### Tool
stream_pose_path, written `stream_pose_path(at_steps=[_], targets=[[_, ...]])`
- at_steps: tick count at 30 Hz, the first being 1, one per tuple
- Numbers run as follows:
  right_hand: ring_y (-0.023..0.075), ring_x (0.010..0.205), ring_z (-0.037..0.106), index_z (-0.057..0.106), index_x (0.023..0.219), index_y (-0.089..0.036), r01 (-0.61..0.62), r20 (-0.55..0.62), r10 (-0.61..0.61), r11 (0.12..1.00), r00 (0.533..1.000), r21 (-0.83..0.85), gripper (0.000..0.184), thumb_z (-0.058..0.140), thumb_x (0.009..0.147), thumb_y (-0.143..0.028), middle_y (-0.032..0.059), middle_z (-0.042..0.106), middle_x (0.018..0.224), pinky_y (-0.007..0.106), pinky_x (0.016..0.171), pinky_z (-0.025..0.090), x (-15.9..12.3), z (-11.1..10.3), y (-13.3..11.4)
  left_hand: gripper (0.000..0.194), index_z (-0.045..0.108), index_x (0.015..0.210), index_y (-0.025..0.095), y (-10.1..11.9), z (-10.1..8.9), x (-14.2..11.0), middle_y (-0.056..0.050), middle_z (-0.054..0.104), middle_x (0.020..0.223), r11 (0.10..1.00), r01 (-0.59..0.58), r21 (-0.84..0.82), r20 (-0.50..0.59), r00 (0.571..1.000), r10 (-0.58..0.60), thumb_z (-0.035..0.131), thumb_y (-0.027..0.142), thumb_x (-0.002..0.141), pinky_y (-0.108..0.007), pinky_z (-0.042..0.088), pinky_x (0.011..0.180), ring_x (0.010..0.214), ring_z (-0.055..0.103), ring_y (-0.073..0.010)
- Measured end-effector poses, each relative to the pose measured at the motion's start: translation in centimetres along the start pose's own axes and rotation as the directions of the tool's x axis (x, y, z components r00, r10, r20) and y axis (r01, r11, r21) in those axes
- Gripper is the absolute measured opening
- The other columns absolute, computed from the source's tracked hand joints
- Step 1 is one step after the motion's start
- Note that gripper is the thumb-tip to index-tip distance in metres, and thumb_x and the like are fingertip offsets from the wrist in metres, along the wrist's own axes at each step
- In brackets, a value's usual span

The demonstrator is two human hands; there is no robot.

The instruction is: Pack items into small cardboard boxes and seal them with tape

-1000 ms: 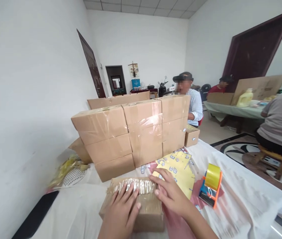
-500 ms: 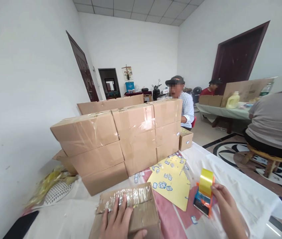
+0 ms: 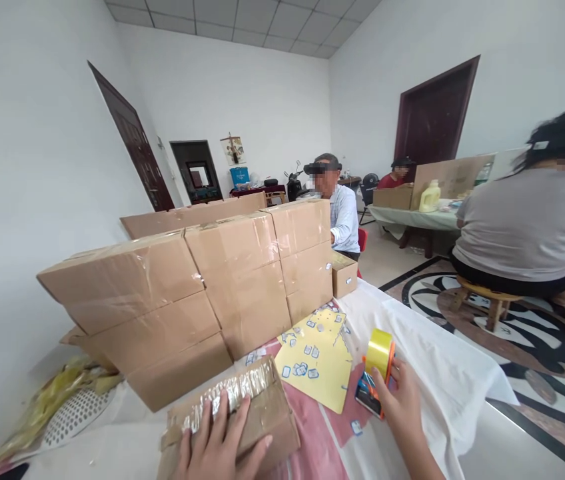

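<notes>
My left hand [image 3: 220,440] lies flat with spread fingers on top of a small cardboard box [image 3: 275,427], over a strip of shiny, wrinkled clear tape. At the right, my right hand [image 3: 402,400] grips a tape dispenser [image 3: 372,393] with an orange and blue frame and a yellowish roll of tape. The thumb is across its near side and the fingers are behind it. Between the hands lies a yellow sheet [image 3: 325,380] with several small blue-edged labels on it. Another such label [image 3: 356,427] is on the cloth near the dispenser.
Stacked taped cartons [image 3: 162,300] form a wall ahead, with a small box [image 3: 345,275] at its right end. A perforated white basket [image 3: 75,417] and yellow plastic stand at the left. Across the table sits a person [image 3: 345,217]; another [image 3: 527,227] is on a stool at the right.
The view has turned right, so things appear farther left. My right thumb has come across the near side of the dispenser. My left hand still rests on the small box.
</notes>
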State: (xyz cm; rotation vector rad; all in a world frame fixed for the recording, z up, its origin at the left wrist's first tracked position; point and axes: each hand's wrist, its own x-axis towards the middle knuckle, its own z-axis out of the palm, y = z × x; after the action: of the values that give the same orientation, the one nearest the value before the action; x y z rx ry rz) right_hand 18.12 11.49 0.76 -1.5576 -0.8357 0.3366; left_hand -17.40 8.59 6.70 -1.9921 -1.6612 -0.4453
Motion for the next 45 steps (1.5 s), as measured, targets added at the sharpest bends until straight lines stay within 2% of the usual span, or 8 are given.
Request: stream_pose_path(at_steps=[6, 20, 25, 28, 31, 36, 40, 45], targets=[[0.0293, 0.076, 0.067, 0.068, 0.088, -0.018, 0.038, 0.084, -0.031, 0.996, 0.996, -0.08, 0.05, 0.059, 0.08, -0.066, 0.0086, 0.073, 0.082, 0.035, 0.065, 0.045, -0.1, -0.4, -0.7, 0.055, 0.068, 0.133, 0.035, -0.9, 1.2, -0.7, -0.009, 0.064, 0.141, 0.998, -0.064, 0.0, -0.119, 0.991, 0.063, 0.061, 0.061, 0.086, -0.063, 0.05, 0.098, 0.128, 0.061, -0.0426], [0.0172, 0.064, 0.047, 0.047, 0.072, -0.023, 0.13, 0.157, -0.133, 0.991, 0.979, 0.028, 0.038, 0.063, 0.086, -0.054, -0.002, 0.054, 0.067, 0.028, 0.059, 0.035, -1.6, -1.2, -0.5, 0.057, 0.067, 0.136, 0.027, 1.4, -3.5, 0.3, -0.013, 0.057, 0.15, 0.979, 0.118, -0.165, 0.078, 0.991, -0.106, 0.064, 0.059, 0.089, -0.062, 0.036, 0.116, 0.141, 0.049, -0.0412], [0.0174, 0.068, 0.049, 0.054, 0.078, -0.021, 0.137, 0.198, -0.146, 0.989, 0.969, 0.057, 0.031, 0.061, 0.087, -0.049, -0.0008, 0.057, 0.073, 0.029, 0.063, 0.038, -1.7, -1.6, -0.8, 0.057, 0.068, 0.134, 0.027, 1.6, -3.6, -0.2, -0.01, 0.06, 0.148, 0.976, 0.127, -0.179, 0.005, 0.992, -0.128, 0.063, 0.062, 0.089, -0.056, 0.038, 0.115, 0.14, 0.05, -0.0385], [0.0195, 0.073, 0.052, 0.06, 0.083, -0.019, 0.12, 0.227, -0.129, 0.991, 0.965, 0.055, 0.025, 0.063, 0.085, -0.044, 0.0009, 0.061, 0.077, 0.029, 0.067, 0.04, -1.8, -1.7, -1.0, 0.054, 0.073, 0.124, 0.026, 1.4, -3.0, -0.1, -0.009, 0.067, 0.138, 0.978, 0.078, -0.194, -0.139, 0.985, -0.107, 0.064, 0.065, 0.087, -0.049, 0.045, 0.105, 0.129, 0.061, -0.037], [0.0218, 0.076, 0.054, 0.064, 0.087, -0.019, 0.094, 0.239, -0.099, 0.995, 0.966, 0.034, 0.024, 0.065, 0.084, -0.042, 0.0023, 0.063, 0.078, 0.03, 0.068, 0.04, -1.9, -1.8, -1.0, 0.037, 0.076, 0.11, 0.023, 1.4, -2.0, 0.3, -0.005, 0.077, 0.121, 0.969, 0.035, -0.246, -0.325, 0.938, -0.117, 0.05, 0.047, 0.1, -0.039, 0.047, 0.091, 0.112, 0.07, -0.0268], [0.0243, 0.086, 0.061, 0.068, 0.104, -0.018, 0.009, 0.285, -0.038, 0.995, 0.958, 0.104, 0.03, 0.065, 0.085, -0.04, 0.0054, 0.068, 0.095, 0.033, 0.077, 0.046, -2.2, -1.8, -0.4, 0.04, 0.076, 0.1, 0.023, 1.9, -0.7, 0.6, 0.0, 0.081, 0.103, 0.968, 0.067, -0.244, -0.456, 0.873, -0.175, 0.036, 0.03, 0.102, -0.036, 0.038, 0.07, 0.088, 0.071, -0.0191], [0.027, 0.091, 0.066, 0.067, 0.113, -0.018, -0.054, 0.325, 0.013, 0.992, 0.946, 0.118, 0.038, 0.068, 0.084, -0.043, 0.0084, 0.07, 0.104, 0.037, 0.079, 0.052, -2.2, -1.4, 0.3, 0.032, 0.075, 0.093, 0.022, 2.6, -0.8, 0.8, 0.0, 0.082, 0.094, 0.962, 0.11, -0.248, -0.485, 0.846, -0.222, 0.044, 0.025, 0.099, -0.036, 0.035, 0.068, 0.082, 0.069, -0.0171], [0.032, 0.09, 0.068, 0.065, 0.118, -0.018, 0.035, 0.317, -0.032, 0.999, 0.948, -0.004, 0.045, 0.064, 0.082, -0.045, 0.0119, 0.069, 0.105, 0.042, 0.072, 0.055, -1.4, -1.1, 1.6, 0.024, 0.072, 0.084, 0.021, 3.3, -1.4, 1.0, 0.0, 0.08, 0.088, 0.935, 0.205, -0.29, -0.465, 0.823, -0.325, 0.051, 0.019, 0.094, -0.036, 0.033, 0.07, 0.074, 0.067, -0.0151]])
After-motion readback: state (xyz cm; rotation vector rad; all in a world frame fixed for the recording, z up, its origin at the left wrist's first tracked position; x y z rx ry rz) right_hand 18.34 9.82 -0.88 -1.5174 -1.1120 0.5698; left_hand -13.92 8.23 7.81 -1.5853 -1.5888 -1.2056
